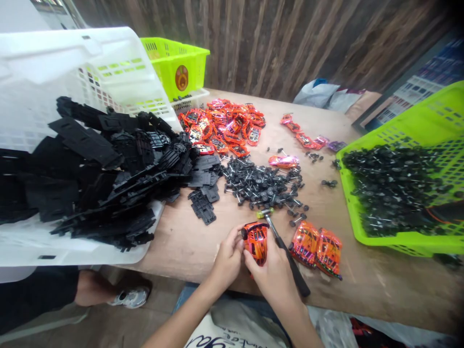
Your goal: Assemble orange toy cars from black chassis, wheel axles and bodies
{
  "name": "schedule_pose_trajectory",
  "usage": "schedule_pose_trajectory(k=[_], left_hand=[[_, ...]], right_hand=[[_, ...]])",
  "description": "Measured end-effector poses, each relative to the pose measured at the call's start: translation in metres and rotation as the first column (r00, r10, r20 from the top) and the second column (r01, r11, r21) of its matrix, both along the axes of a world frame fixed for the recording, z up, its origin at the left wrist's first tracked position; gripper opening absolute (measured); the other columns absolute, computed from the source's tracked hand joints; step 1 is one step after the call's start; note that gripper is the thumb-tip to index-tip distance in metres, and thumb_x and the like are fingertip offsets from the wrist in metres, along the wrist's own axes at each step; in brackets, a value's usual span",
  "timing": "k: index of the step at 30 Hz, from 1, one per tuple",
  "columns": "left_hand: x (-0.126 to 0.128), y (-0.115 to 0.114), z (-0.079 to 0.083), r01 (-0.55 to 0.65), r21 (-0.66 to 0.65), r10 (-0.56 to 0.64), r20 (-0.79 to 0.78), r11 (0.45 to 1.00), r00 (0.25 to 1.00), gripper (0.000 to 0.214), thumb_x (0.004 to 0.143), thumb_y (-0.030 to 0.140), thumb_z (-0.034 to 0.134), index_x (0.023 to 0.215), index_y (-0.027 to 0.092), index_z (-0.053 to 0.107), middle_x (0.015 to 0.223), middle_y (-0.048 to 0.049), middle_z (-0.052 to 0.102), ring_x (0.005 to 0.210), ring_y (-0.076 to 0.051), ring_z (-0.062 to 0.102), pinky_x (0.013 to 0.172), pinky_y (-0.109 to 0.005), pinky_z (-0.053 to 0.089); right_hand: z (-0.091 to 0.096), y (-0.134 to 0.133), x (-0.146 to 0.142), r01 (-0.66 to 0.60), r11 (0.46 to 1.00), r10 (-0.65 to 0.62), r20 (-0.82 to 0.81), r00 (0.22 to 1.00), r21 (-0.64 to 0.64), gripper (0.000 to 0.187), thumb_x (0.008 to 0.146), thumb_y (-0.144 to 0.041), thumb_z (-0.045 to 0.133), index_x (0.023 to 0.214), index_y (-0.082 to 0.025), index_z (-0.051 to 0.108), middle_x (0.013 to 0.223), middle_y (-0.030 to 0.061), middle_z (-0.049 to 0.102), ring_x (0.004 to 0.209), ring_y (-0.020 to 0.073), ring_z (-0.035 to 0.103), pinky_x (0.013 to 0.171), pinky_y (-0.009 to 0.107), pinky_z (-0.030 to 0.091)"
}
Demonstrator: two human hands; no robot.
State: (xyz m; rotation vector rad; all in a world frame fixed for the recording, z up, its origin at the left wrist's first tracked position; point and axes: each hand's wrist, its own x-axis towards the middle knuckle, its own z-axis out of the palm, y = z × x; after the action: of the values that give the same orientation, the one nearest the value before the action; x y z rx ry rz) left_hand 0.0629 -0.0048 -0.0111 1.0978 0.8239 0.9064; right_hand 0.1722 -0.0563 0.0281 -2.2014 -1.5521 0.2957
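Both hands meet at the near edge of the wooden table [362, 285]. My left hand [227, 258] and my right hand [270, 270] are closed together on one orange toy car [255, 241] with a black wheel showing at its top left. A small hammer [286, 251] with a black handle and yellow-green head lies under my right hand. Two finished orange cars [319, 247] sit just to the right. A heap of black wheel-and-axle pieces [261, 186] lies beyond the hands.
A tipped white crate [54, 72] spills black chassis plates [108, 169] at left. Orange car bodies [224, 125] are piled at the back. A green basket [427, 130] of wheels stands at right, another green basket [177, 65] behind. Someone's leg and shoe [126, 296] show under the table.
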Motion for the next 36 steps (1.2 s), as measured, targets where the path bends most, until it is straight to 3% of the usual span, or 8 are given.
schedule_pose_trajectory(k=[5, 14, 19, 24, 26, 30, 33, 36], left_hand=[[0.001, 0.002, 0.0, -0.028, 0.077, 0.032, -0.049, 0.997, 0.998, 0.035, 0.088, 0.018, 0.045, 0.122, 0.019, 0.051, 0.122, -0.0087, 0.063, 0.114, -0.02, 0.058, 0.102, -0.036, 0.042], [-0.001, 0.002, 0.009, -0.034, -0.047, 0.037, 0.079, 0.998, 0.996, 0.033, 0.088, 0.032, 0.054, 0.117, 0.018, 0.056, 0.124, -0.0091, 0.062, 0.117, -0.023, 0.056, 0.102, -0.035, 0.043], [0.001, 0.002, 0.018, -0.001, -0.086, 0.011, 0.119, 0.996, 0.993, 0.051, 0.074, 0.032, 0.072, 0.118, 0.018, 0.051, 0.115, -0.0097, 0.066, 0.096, -0.022, 0.067, 0.083, -0.03, 0.054], [-0.004, -0.002, 0.019, 0.084, -0.111, -0.076, 0.077, 0.99, 0.994, 0.049, 0.073, 0.03, 0.073, 0.115, 0.018, 0.051, 0.103, -0.0084, 0.068, 0.078, -0.017, 0.068, 0.071, -0.028, 0.056], [-0.006, -0.005, 0.02, 0.129, -0.061, -0.126, 0.047, 0.99, 0.991, 0.047, 0.073, 0.03, 0.073, 0.114, 0.018, 0.052, 0.098, -0.0071, 0.068, 0.075, -0.016, 0.067, 0.068, -0.026, 0.055], [-0.009, -0.012, 0.024, 0.078, 0.081, -0.078, -0.006, 0.994, 0.997, 0.042, 0.07, 0.028, 0.075, 0.107, 0.016, 0.057, 0.097, -0.006, 0.064, 0.079, -0.015, 0.064, 0.069, -0.023, 0.052], [-0.013, -0.011, 0.026, -0.011, 0.037, 0.008, 0.071, 0.999, 0.997, 0.045, 0.072, 0.032, 0.073, 0.11, 0.016, 0.056, 0.101, -0.0078, 0.065, 0.087, -0.018, 0.065, 0.076, -0.026, 0.052], [-0.02, -0.002, 0.022, -0.108, 0.033, 0.107, 0.024, 0.994, 0.994, 0.05, 0.073, 0.032, 0.072, 0.117, 0.018, 0.054, 0.115, -0.0098, 0.063, 0.104, -0.022, 0.061, 0.09, -0.031, 0.049]], right_hand=[[0.004, 0.003, 0.002, -0.031, 0.999, 0.031, 0.034, 0.999, -0.01, 0.068, 0.08, -0.041, 0.053, 0.136, -0.004, 0.04, 0.105, 0.0207, 0.066, 0.085, 0.0317, 0.064, 0.074, 0.042, 0.053], [-0.019, 0.001, 0.003, -0.064, 0.98, 0.062, 0.02, 0.998, 0.186, 0.07, 0.082, -0.039, 0.052, 0.14, -0.004, 0.033, 0.125, 0.0242, 0.056, 0.102, 0.0331, 0.061, 0.081, 0.046, 0.052], [-0.011, -0.003, 0.006, -0.078, 0.987, 0.098, -0.145, 0.985, 0.137, 0.07, 0.084, -0.037, 0.05, 0.143, -0.008, 0.028, 0.131, 0.0223, 0.052, 0.117, 0.0335, 0.053, 0.092, 0.051, 0.047], [0.002, 0.003, 0.03, -0.138, 0.975, 0.222, -0.708, 0.671, 0.176, 0.048, 0.089, -0.037, 0.046, 0.133, -0.019, 0.042, 0.129, 0.0122, 0.056, 0.113, 0.0219, 0.058, 0.092, 0.036, 0.05], [0.006, 0.007, 0.035, -0.1, 0.976, 0.214, -0.787, 0.579, 0.192, 0.037, 0.086, -0.038, 0.052, 0.117, -0.019, 0.052, 0.113, 0.0103, 0.065, 0.1, 0.021, 0.064, 0.085, 0.033, 0.053], [0.014, 0.008, 0.034, -0.116, 0.968, 0.249, -0.809, 0.532, 0.223, 0.026, 0.084, -0.037, 0.056, 0.102, -0.019, 0.057, 0.09, 0.0053, 0.067, 0.084, 0.0189, 0.065, 0.074, 0.029, 0.053], [0.02, 0.005, 0.032, -0.175, 0.965, 0.261, -0.774, 0.577, 0.194, 0.034, 0.085, -0.035, 0.056, 0.115, -0.02, 0.052, 0.103, 0.0059, 0.066, 0.092, 0.0193, 0.063, 0.08, 0.03, 0.051], [0.023, 0.003, 0.03, -0.237, 0.966, 0.257, -0.522, 0.813, 0.107, 0.038, 0.081, -0.033, 0.062, 0.117, -0.021, 0.053, 0.112, 0.0079, 0.063, 0.101, 0.0226, 0.059, 0.088, 0.037, 0.047]])
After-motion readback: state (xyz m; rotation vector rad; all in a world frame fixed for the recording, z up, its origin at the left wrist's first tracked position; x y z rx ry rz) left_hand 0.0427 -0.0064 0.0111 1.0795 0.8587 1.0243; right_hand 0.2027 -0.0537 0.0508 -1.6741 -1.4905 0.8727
